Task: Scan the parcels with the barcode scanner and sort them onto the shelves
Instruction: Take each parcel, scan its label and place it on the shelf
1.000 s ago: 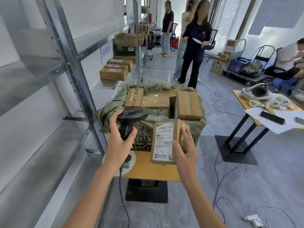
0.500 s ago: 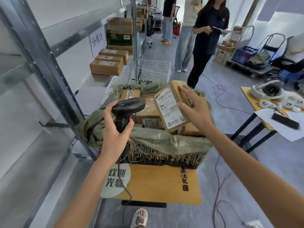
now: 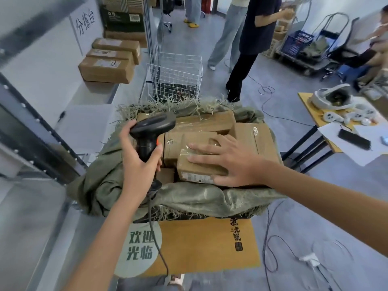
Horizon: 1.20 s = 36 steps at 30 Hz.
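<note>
Three parcels on shelf: boxes (image 3: 106,69) already sorted, well left of the pile.
Left hand (image 3: 137,162): wrapped round the scanner (image 3: 152,131) grip, cord dangling; could snag the sack (image 3: 189,198).
Right hand (image 3: 233,159): fingers flat on the small parcel (image 3: 199,169) in the pile, label facing sideways; might get shelved unscanned.
Floor cables (image 3: 270,248): trip risk tbh.

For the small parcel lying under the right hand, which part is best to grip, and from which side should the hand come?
Probably from above, across its short width: thumb on the near long side that carries the label, fingers over the far top edge. The small parcel lies flat on top of the pile, so its top and near side are free. The right hand already rests there, while the left hand holds the barcode scanner.
</note>
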Motion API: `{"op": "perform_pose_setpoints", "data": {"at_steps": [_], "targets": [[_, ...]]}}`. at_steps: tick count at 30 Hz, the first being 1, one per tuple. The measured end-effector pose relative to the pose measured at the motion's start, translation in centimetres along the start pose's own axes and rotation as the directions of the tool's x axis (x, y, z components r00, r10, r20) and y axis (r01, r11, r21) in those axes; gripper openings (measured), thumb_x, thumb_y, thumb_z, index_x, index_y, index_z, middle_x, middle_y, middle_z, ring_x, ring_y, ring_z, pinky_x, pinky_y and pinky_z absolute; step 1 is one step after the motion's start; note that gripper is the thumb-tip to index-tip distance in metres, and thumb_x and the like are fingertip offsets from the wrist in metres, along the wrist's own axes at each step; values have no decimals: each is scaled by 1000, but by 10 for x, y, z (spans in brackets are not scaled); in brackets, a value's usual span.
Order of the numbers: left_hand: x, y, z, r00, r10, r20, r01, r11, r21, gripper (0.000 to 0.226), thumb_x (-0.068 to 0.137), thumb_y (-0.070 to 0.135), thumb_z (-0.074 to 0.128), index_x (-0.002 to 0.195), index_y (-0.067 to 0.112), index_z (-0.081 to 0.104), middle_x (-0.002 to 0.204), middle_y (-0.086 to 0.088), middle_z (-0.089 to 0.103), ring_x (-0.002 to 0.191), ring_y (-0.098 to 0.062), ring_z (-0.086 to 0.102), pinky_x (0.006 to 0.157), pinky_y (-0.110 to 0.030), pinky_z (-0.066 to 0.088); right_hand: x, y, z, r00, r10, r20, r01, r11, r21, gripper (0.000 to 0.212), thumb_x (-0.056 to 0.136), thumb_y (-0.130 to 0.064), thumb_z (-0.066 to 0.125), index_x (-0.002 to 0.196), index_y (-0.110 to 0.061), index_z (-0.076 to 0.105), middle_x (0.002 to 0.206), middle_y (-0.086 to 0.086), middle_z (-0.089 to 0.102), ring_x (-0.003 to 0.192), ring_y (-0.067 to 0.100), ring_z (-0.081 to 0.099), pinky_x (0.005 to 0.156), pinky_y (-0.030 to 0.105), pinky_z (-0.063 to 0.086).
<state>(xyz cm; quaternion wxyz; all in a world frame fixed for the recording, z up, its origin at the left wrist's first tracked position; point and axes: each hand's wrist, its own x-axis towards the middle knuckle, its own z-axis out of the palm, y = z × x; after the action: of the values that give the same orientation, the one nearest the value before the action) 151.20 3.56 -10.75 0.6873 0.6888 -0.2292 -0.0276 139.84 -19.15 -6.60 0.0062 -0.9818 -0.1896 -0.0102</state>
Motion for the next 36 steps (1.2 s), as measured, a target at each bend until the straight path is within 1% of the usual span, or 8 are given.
{"op": "perform_pose_setpoints", "data": {"at_steps": [7,10,13,16,19,25,29,36], "targets": [[14,-14,6,998,-62,29,64,997,-45,68,98,-3,60,142,38,29,98,-14,64,57,-21,58,57,-28,52,-6,-6,7,990,-92,103,101,991,-89,66,87,-52,41,151,-33,42,162,-5,30,129,42,45,103,52,39],[17,-17,7,997,-65,51,67,997,-40,67,99,-2,60,145,34,27,101,-15,63,60,-21,59,57,-30,52,-3,-1,18,969,-9,247,28,997,-74,68,89,-52,34,155,-37,30,166,-8,17,138,40,35,111,54,33],[19,-19,6,996,-68,57,70,996,-47,68,99,-3,60,144,35,27,105,-17,62,60,-21,59,57,-29,52,-4,7,34,942,24,334,9,995,-97,67,97,-46,36,158,-41,12,168,-11,5,148,33,20,118,59,15],[20,-20,3,996,-63,58,66,996,-59,68,99,-3,60,144,36,28,106,-20,62,59,-21,59,57,-29,52,-9,2,49,958,111,264,-131,990,58,59,102,-56,29,158,-41,15,167,-15,6,155,23,3,120,63,-7],[20,-22,3,998,-50,48,53,997,-58,67,99,-3,60,142,38,29,100,-18,63,57,-23,58,55,-29,52,6,-12,56,963,221,156,-245,958,152,62,101,-65,15,158,-41,10,167,-13,1,154,19,-11,119,61,-14],[23,-24,5,996,-54,69,59,996,-64,67,98,-3,61,141,37,30,92,-12,64,55,-23,58,53,-30,51,38,-24,74,960,221,171,-240,966,96,57,106,-54,18,159,-38,4,167,-10,-4,154,18,-12,121,56,-11],[23,-25,4,996,-62,71,68,995,-74,68,98,-4,61,137,43,32,89,-4,66,56,-22,58,53,-29,52,25,-13,79,957,232,175,-261,950,172,51,108,-49,16,158,-43,7,167,-14,-4,154,14,-11,122,53,-13],[20,-19,0,998,-60,29,61,997,-42,67,99,-2,62,139,42,31,92,-14,64,57,-24,56,53,-31,52,27,-18,78,946,278,164,-310,925,219,52,108,-48,15,158,-42,4,166,-14,-5,153,11,-15,120,51,-19]]}}
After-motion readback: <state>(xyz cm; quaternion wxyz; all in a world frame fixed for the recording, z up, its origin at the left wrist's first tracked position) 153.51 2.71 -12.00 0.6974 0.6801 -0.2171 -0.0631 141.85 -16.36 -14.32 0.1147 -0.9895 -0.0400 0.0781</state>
